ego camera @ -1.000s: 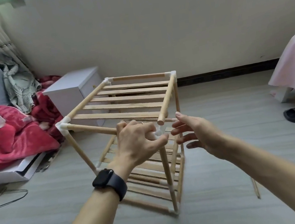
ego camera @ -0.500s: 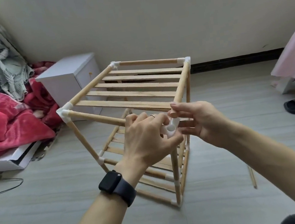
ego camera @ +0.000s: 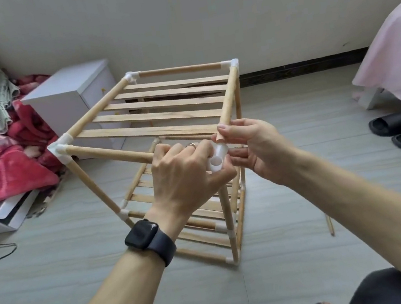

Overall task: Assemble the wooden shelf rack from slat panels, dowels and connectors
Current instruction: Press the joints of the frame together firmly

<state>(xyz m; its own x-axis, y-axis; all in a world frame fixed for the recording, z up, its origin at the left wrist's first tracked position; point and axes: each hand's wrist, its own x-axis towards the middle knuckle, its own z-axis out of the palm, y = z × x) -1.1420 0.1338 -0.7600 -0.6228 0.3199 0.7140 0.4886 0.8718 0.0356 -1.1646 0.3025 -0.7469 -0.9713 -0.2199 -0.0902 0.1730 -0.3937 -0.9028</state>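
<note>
While the left hand (ego camera: pixel 185 177) gripped the connector (ego camera: pixel 217 158), the right hand (ego camera: pixel 258 149) pinched the dowel (ego camera: pixel 227 101) tip. Seemed light and stiff, so best held near the joint.

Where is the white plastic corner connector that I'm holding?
Head view, centre: the connector sits at the wooden slat rack's near right top corner, between the left hand and right hand, just under a loose rail end.

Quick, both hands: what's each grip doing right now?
Left hand: closed round the white connector.
Right hand: pinching the free end of the side dowel.
</note>
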